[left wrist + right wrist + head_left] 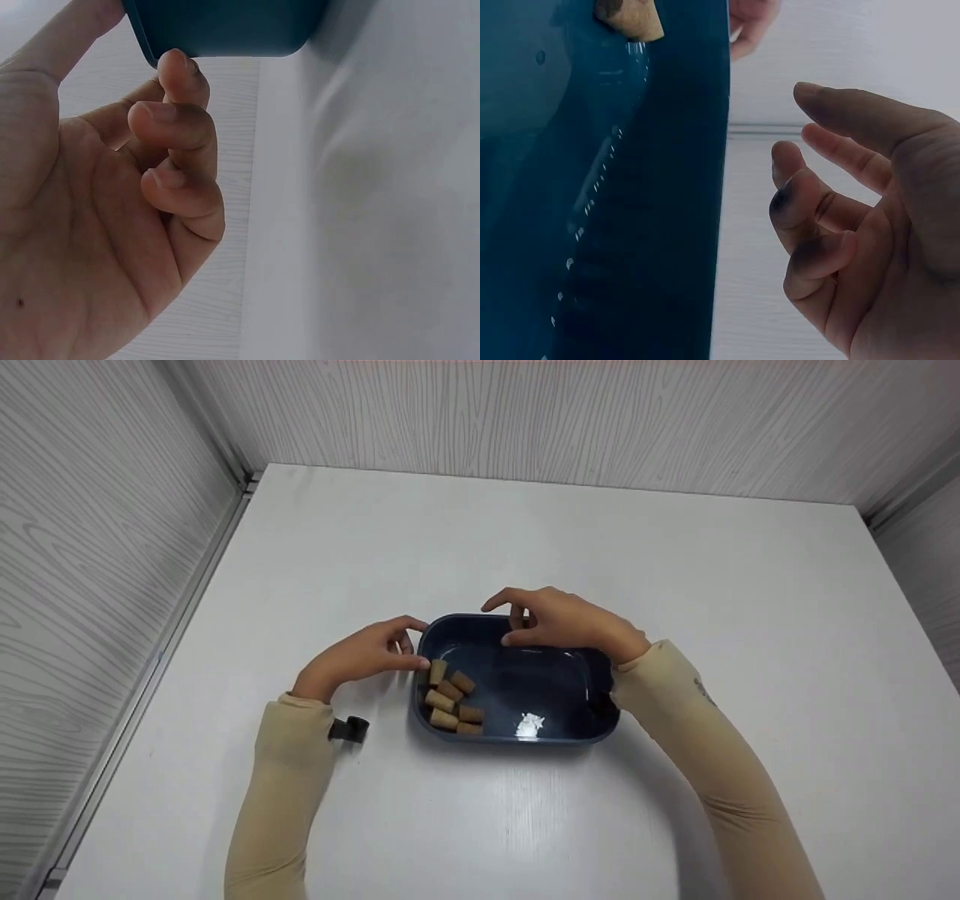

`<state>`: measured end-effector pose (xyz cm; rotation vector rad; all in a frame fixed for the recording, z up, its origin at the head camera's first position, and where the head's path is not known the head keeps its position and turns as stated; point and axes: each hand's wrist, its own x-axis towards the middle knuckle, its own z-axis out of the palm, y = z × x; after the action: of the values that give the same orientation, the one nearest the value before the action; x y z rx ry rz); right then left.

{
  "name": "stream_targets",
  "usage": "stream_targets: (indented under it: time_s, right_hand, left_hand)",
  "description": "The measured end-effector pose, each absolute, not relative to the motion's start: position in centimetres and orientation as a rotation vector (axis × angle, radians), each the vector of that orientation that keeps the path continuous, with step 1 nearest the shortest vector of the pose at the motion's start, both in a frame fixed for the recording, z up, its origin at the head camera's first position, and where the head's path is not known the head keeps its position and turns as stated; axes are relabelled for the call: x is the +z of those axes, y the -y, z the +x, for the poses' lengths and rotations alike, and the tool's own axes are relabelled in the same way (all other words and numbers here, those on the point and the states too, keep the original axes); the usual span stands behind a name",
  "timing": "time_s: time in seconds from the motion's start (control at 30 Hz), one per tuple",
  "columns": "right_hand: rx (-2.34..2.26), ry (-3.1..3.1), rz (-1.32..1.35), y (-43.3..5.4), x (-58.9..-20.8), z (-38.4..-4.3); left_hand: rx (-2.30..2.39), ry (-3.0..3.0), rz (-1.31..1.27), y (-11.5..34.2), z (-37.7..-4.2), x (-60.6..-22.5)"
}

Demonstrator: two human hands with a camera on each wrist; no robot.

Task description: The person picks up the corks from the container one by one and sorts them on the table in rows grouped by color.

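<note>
A dark blue rounded container (517,740) lies on the white table. Several tapered corks (439,700) are bunched at its left end; one cork (634,19) shows at the top of the right wrist view. My left hand (360,654) holds the container's left end by the rim, thumb and index fingertip on it; its other fingers (184,191) curl loosely beneath. Above the far rim hovers my right hand (566,619), thumb and fingers apart and bent. Nothing shows between them in the right wrist view, where the hand is beyond the container wall.
A small black clip-like piece (351,729) sits by the left sleeve cuff. The white table (480,810) extends around the container, with wood-grain panels (525,420) at the back and both sides. Bright reflections show on the container's floor.
</note>
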<state>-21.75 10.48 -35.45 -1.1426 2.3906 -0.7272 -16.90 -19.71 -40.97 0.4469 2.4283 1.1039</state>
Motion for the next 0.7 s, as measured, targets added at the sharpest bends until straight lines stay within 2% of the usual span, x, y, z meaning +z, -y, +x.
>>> stream_targets:
  time_s: [0.7]
  right_hand:
    - [-0.479, -2.293, -1.144, -7.4, -38.7, -20.6]
  left_hand:
    - [1.071, -2.406, 0.444, 19.5, -16.9, -41.0]
